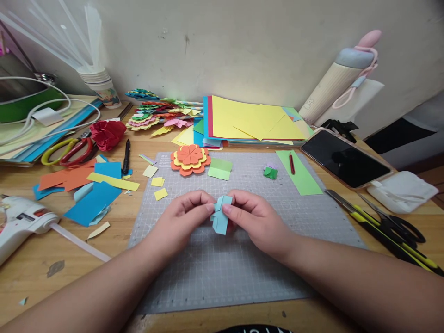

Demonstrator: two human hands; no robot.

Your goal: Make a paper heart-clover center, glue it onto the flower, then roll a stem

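A small piece of folded light blue paper (222,219) is held up over the grey cutting mat (194,282), with notches along its left edge. My left hand (187,212) pinches that notched edge between thumb and fingers. On the other side, my right hand (255,215) grips the paper with the thumb flat on its face. Beyond the hands lie a layered orange and yellow paper flower (190,159), a creased light green paper piece (220,169) and a small folded dark green piece (271,173). Little yellow paper squares (160,194) sit to the left.
Coloured paper scraps (93,203), a hot glue gun (26,226) and red and yellow-handled scissors (72,150) are on the left. Stacked coloured sheets (256,118) lie at the back. A phone (347,157), a utility knife (374,229) and black scissors (398,226) are on the right.
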